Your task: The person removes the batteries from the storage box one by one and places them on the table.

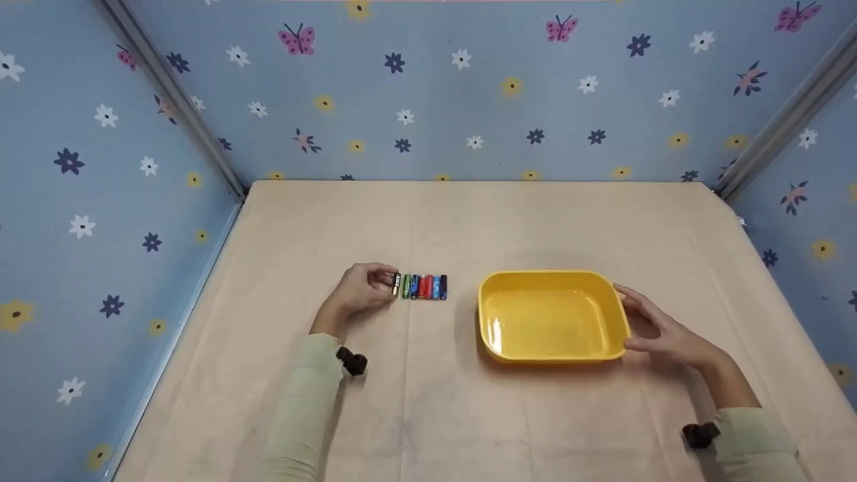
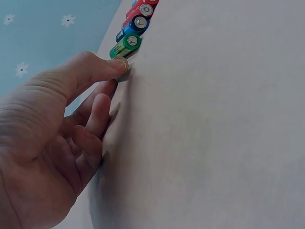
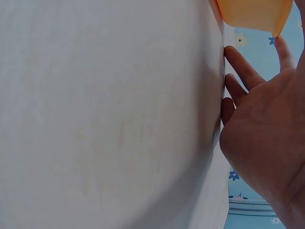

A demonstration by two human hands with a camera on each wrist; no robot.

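At the left end of a row of batteries, my left hand (image 1: 362,289) pinches a black-and-gold battery (image 1: 396,285) between thumb and fingers. Right beside it lies a green battery (image 1: 406,286), then dark blue, red (image 1: 429,287), light blue and black ones, side by side on the cloth. In the left wrist view the thumb hides most of the pinched battery, while the green one shows its end. My right hand (image 1: 673,338) touches the right side of a yellow rectangular tub (image 1: 549,357), fingers spread and fairly straight. The tub's inside shows nothing in it.
A beige cloth (image 1: 469,415) covers the table, with creases running front to back. Blue flowered panels (image 1: 442,100) stand behind and at both sides, joined by metal posts (image 1: 181,100). Small black devices sit at both wrists.
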